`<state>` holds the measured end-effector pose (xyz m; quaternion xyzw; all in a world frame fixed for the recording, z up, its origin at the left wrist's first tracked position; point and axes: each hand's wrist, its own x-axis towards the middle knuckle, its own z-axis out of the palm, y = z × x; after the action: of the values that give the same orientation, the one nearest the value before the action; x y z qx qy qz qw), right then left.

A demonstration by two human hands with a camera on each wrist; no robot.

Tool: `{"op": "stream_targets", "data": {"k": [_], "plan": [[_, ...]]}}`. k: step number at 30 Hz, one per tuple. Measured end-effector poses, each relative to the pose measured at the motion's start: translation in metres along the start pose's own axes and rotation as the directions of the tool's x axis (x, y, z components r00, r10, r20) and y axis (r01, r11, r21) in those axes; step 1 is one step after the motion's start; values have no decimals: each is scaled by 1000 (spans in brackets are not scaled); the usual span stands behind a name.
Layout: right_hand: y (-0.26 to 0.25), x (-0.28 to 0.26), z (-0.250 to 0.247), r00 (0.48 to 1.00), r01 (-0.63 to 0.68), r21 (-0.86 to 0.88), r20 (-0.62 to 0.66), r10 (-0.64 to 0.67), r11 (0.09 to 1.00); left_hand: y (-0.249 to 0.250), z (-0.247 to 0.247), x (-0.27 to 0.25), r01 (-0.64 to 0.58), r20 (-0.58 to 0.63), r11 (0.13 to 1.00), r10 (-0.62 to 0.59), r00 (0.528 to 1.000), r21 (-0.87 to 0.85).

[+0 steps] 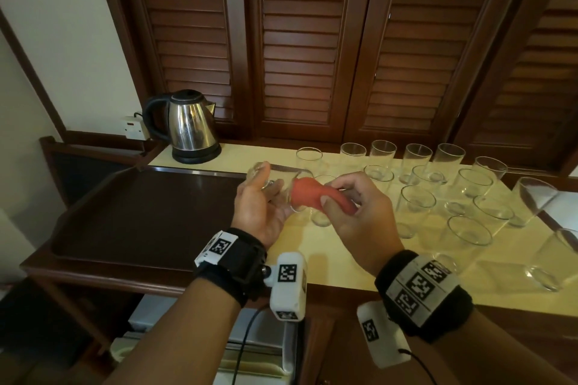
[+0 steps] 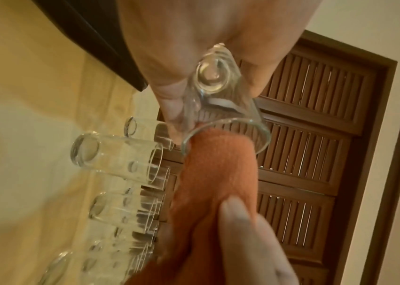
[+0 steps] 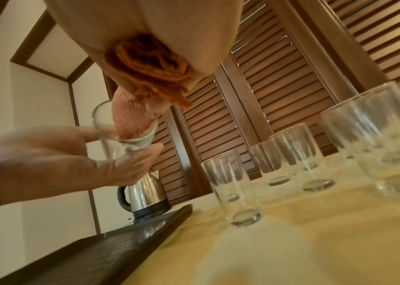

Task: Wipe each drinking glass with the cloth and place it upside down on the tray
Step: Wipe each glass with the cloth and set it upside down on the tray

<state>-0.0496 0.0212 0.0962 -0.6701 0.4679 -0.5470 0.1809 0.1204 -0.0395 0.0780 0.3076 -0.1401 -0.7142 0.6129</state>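
My left hand holds a clear drinking glass on its side above the counter, its mouth turned right. My right hand grips an orange cloth whose rounded end sits inside the glass mouth. The left wrist view shows the glass pinched near its base and the cloth entering its rim. In the right wrist view the bunched cloth fills my palm and reaches into the glass. The dark brown tray lies at the left with nothing on it.
Several upright glasses stand in rows on the yellow cloth-covered counter to the right. A steel electric kettle sits behind the tray. Louvred wooden doors close off the back. One glass stands just behind my hands.
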Motion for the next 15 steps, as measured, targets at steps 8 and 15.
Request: {"op": "stream_targets", "data": {"k": [8, 15], "plan": [[12, -10, 24, 961, 129, -65, 254, -108, 990, 0, -2, -4, -147, -102, 984, 158, 982, 105], [12, 7, 45, 791, 326, -205, 594, -148, 923, 3, -8, -23, -147, -80, 973, 163, 983, 180]]}}
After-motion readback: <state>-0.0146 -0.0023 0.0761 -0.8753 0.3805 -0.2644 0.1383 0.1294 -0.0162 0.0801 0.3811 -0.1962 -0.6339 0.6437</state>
